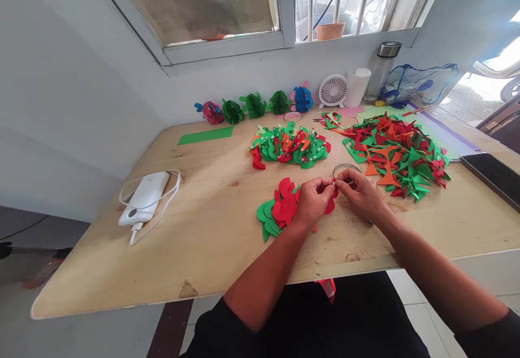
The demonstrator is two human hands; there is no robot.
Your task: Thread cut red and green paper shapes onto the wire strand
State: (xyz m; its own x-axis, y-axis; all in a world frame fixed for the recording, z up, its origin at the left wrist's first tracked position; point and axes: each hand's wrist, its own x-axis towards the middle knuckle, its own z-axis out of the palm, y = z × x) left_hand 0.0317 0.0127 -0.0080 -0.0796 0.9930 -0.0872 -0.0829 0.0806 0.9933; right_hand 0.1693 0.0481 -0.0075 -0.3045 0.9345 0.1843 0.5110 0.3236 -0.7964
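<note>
My left hand (pixel 316 200) and my right hand (pixel 359 190) meet over the table, thumbs and forefingers pinched together on a small red paper piece (pixel 331 205) with a white spot at the fingertips. Beside my left hand lie red cut-paper shapes (pixel 285 206), with green paper shapes (pixel 268 217) to their left. Just behind my right hand is a roll of clear tape (pixel 345 167), partly hidden by the fingers. A pile of green, red and orange pieces with white spots (pixel 290 145) lies farther back.
A large heap of paper scraps (pixel 400 155) covers the right side, near a phone (pixel 493 176). Honeycomb paper figures (pixel 255 105), a small fan (pixel 333 91) and a bottle (pixel 379 73) line the wall. A corded power bank (pixel 144 198) lies left on the wooden table (pixel 195 228).
</note>
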